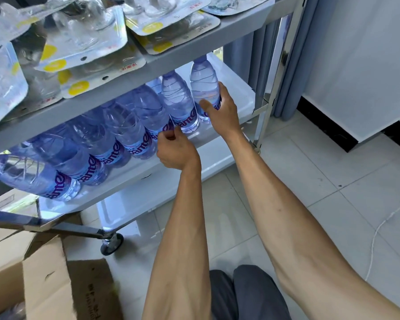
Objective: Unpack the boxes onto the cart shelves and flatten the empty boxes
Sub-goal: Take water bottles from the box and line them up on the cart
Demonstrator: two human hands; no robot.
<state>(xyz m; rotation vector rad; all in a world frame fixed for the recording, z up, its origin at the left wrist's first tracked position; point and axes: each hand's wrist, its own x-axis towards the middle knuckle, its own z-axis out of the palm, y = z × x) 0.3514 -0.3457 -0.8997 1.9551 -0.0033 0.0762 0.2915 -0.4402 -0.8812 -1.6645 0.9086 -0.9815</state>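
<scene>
Head cam, looking down at both hands reaching into the cart's middle shelf (219,144). Right hand (219,112) is wrapped around the lower half of the end bottle (203,82), thumb across the front, the bottle standing upright on the shelf at the right end of the row. Left hand (176,148) sits just beside the next bottle (179,100), fingers curled in and holding nothing as far as I can see, thumb and fingertips right by the label. Rest of the bottles (86,144) run in a line off to the left along the same shelf, all with purple lettering. Top shelf (171,58) above is stacked with blister packs (83,42) of clear stuff on yellow-dotted cards. Down at bottom left there's an open box (49,280) on the tiled floor (310,185), flaps up, next to a cart wheel (112,243).
</scene>
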